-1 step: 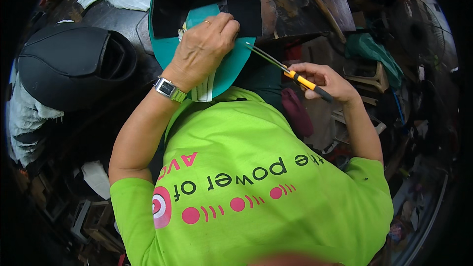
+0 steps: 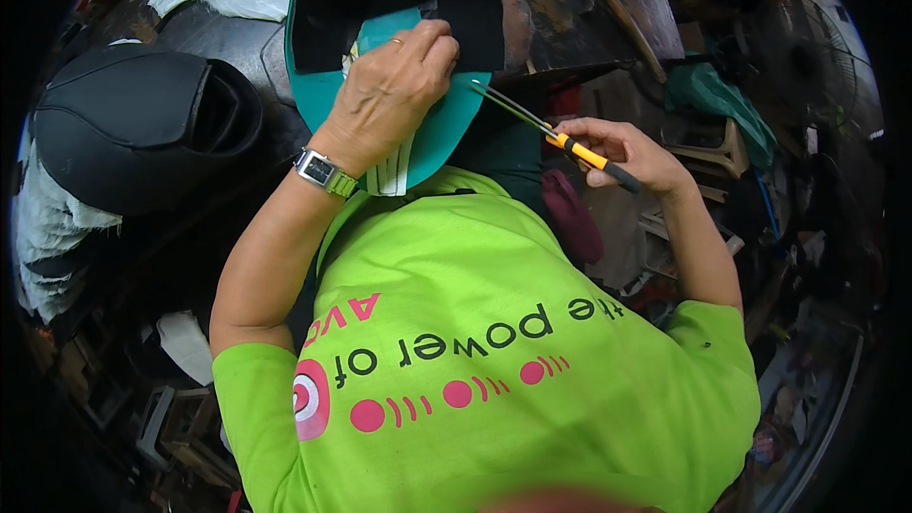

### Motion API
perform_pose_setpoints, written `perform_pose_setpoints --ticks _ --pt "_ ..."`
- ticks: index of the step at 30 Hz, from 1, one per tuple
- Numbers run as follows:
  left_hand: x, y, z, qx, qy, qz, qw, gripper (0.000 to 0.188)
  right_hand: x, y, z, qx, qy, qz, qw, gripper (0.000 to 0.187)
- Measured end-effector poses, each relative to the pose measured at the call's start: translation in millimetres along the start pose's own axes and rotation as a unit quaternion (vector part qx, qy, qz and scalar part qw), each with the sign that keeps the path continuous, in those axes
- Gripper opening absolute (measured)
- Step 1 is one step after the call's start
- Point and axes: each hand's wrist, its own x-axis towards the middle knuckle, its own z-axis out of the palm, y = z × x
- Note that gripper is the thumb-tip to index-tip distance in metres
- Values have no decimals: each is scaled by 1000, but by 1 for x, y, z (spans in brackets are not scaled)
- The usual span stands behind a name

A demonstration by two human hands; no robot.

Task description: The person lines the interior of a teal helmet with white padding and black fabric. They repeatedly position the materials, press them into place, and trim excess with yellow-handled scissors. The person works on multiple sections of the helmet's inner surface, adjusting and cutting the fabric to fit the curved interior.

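The hands are apart; the left hand (image 2: 399, 74) bunches over a teal-and-black padded piece (image 2: 460, 129) at the workbench (image 2: 560, 52) edge, its grip hidden; the right hand (image 2: 627, 157) is closed around a yellow-and-black-handled tool (image 2: 580, 151), tip near the teal; a slip there could scratch the material or jab the left hand.

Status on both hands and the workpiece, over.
Left hand on teal piece, covering part of it. Right hand holds yellow-handled tool, tip by teal piece.
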Motion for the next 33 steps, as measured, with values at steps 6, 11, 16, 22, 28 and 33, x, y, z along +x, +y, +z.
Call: perform_pose_setpoints --ticks 6,11,16,22,28,33 --pt "-1 -9 -4 -107 12 -87 990 16 3 -18 0 58 -80 105 990 71" --pt "-7 -11 -7 -117 25 -28 992 22 3 -33 -1 99 -85 108 986 78" --pt "-10 -11 -6 -117 12 -29 993 26 9 -55 -12 127 -110 163 972 82" --pt "-13 -10 -9 -118 31 -15 992 31 21 -82 -25 108 -112 214 964 71" --pt "-14 -8 -10 -110 43 -12 993 30 36 -94 -32 114 -160 215 957 68" --pt "-15 -8 -10 -102 39 -15 994 27 43 -96 -35 126 -181 209 953 69"
